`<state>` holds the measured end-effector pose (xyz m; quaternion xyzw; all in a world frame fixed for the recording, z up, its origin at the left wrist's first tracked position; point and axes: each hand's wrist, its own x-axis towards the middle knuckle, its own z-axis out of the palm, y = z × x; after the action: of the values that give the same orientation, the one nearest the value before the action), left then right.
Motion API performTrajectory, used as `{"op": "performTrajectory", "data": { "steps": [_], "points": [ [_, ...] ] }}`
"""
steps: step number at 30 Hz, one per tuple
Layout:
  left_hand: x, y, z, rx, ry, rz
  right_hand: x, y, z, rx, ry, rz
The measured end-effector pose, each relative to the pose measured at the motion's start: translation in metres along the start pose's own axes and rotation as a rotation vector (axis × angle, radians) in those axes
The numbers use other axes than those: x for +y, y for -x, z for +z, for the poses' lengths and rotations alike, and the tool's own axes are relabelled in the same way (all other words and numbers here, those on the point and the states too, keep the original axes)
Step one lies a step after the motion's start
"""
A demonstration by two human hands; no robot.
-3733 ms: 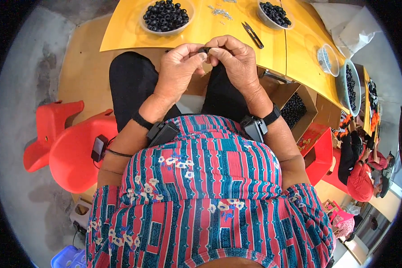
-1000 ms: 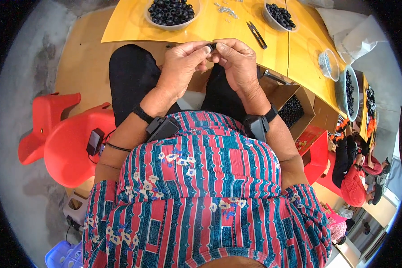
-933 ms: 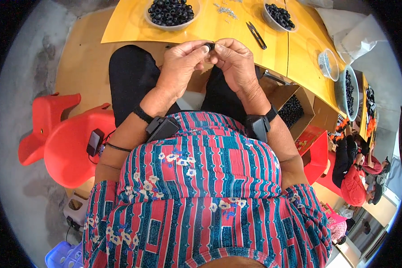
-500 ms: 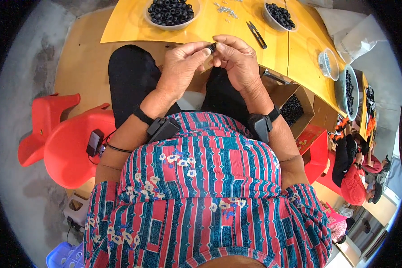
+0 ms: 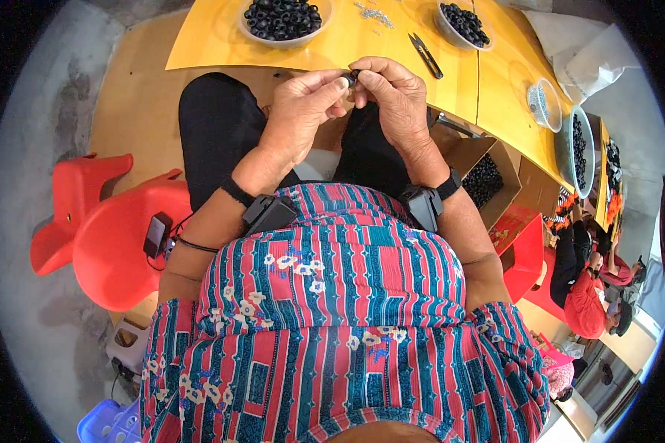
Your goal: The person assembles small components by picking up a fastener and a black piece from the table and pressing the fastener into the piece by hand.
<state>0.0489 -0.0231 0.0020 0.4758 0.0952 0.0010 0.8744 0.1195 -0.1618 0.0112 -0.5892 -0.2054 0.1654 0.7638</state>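
Observation:
Both my hands meet at the near edge of the yellow table (image 5: 391,55), pinching one small black part (image 5: 353,76) between thumbs and fingertips. My left hand (image 5: 303,111) grips it from the left, and my right hand (image 5: 393,100) from the right. Fingers cover most of the part, so its exact kind is hard to make out. Beyond my hands lie a loose scatter of small silvery pieces (image 5: 375,15) and a pair of black thread snips (image 5: 425,56). A clear bowl (image 5: 279,43) full of black ring-like parts stands to the left, another bowl (image 5: 451,35) to the right.
Farther right are a small clear tub (image 5: 545,122) and a larger basin (image 5: 573,177) of black pieces. Under the table sits a cardboard box (image 5: 508,173) of black parts. Red chairs (image 5: 118,258) stand at my left. Other people (image 5: 587,303) sit at far right.
My right wrist has turned slightly, and the right fingers have shifted a little around the small black part. The left hand stays nearly still.

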Motion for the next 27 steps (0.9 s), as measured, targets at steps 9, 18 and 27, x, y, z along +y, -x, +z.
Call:
{"op": "performTrajectory", "data": {
  "steps": [9, 18, 27],
  "points": [
    [0.0004, -0.0002, 0.0015, 0.023, -0.116, 0.052, 0.0024, 0.0015, 0.0013, 0.017, -0.023, 0.031],
    [0.0023, 0.0002, 0.0067, -0.005, -0.224, 0.133, 0.0048, 0.0034, 0.0004, 0.036, -0.379, 0.248],
    [0.0023, 0.0014, 0.0068, 0.024, -0.205, 0.096, 0.0029, 0.0026, 0.0011, 0.034, -0.304, 0.26]
  ]
}}
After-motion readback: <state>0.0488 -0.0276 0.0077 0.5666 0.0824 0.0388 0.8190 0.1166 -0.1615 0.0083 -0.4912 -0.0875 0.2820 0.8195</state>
